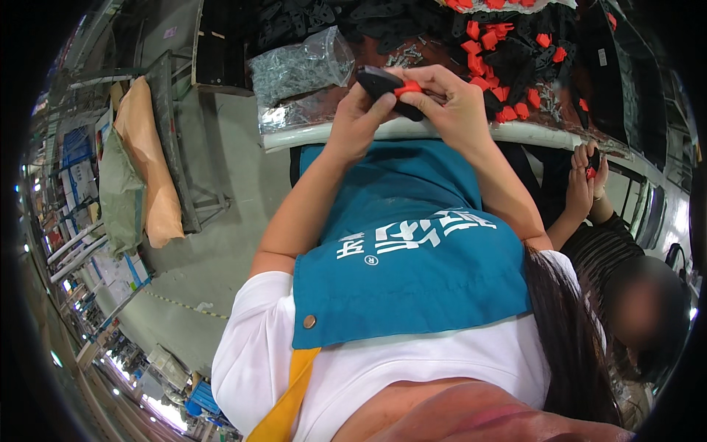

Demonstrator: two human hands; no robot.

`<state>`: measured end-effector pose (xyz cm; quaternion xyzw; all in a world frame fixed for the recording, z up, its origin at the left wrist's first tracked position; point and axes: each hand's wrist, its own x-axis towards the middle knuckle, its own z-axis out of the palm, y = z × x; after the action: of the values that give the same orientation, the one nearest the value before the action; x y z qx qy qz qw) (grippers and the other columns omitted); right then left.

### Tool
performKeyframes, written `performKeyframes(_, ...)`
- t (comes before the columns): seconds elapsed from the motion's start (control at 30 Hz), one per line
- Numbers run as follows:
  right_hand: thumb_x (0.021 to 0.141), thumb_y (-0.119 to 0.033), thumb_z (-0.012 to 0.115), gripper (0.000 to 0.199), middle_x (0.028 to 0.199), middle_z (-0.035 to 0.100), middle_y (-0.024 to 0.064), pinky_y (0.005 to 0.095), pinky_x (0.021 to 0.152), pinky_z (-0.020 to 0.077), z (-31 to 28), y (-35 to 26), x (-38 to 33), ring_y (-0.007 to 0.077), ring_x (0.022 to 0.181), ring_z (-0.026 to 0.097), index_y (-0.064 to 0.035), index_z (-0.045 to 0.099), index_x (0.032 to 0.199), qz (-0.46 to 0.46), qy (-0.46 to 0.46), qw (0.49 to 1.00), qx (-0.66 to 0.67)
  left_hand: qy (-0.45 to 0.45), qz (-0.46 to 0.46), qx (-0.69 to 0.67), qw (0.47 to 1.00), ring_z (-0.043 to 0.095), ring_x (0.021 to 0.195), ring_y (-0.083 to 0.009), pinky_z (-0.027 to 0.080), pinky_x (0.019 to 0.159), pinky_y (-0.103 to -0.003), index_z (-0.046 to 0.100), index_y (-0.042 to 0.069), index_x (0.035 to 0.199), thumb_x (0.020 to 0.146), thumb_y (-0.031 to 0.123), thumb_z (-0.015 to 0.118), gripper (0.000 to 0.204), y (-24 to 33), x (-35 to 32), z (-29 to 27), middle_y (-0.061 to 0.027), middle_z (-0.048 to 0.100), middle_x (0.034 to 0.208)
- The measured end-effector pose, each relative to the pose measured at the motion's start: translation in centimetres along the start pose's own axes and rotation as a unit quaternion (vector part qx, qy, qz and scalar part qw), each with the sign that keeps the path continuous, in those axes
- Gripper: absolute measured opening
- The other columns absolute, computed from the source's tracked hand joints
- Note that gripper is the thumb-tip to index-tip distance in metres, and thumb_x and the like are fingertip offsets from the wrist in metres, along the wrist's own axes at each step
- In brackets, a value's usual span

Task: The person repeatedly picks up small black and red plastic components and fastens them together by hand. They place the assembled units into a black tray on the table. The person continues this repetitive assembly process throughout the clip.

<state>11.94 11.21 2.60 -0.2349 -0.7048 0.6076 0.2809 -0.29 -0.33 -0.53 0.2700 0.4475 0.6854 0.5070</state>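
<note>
My left hand (356,122) is closed round a black plastic part (378,82), held tilted just above the table's near edge. A small red plastic piece (407,88) sits against the black part. My right hand (458,109) pinches the red piece and the black part's near end between thumb and fingers. Some of the fingers behind the part are hidden. Beyond my hands, a clear plastic bag of screws (298,72) lies on the table at the left. Several loose red pieces (482,66) are scattered on the right, among dark plastic parts (375,18).
A white padded edge (294,138) runs along the table's front. To the right, a co-worker's hands (585,177) hold a small black and red part. Orange and green sacks (151,169) lean on a metal frame at the left. Loose screws (549,103) lie on the table.
</note>
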Motion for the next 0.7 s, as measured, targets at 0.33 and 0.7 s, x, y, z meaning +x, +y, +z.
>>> performKeyframes(0.33,0.063,-0.02,0.078,0.054,0.099,0.061,0.0128,0.0386,0.084,0.0441,1.3,2.0,-0.8,0.0312,0.094,0.054,-0.0017,0.058,0.11,-0.141,0.058,0.914,-0.376,0.11,-0.098,-0.312,0.939,0.057,0.09,-0.0126,0.049,0.084,-0.031,0.043,0.009,0.127,0.099,0.021,0.044,0.03,-2.1,-0.1,2.2,-0.0057,0.055,0.113)
performKeyframes(0.7,0.066,-0.032,0.078,0.052,0.096,0.058,0.0113,0.0384,0.079,0.0415,-2.9,3.8,-6.4,0.0296,0.09,0.052,-0.0028,0.06,0.106,-0.111,0.054,0.882,-0.454,0.191,-0.19,-0.132,0.954,0.055,0.11,-0.0233,0.045,0.096,-0.035,0.042,-0.002,0.13,0.091,0.015,0.056,0.045,-0.7,-2.2,-0.3,-0.0136,0.055,0.12)
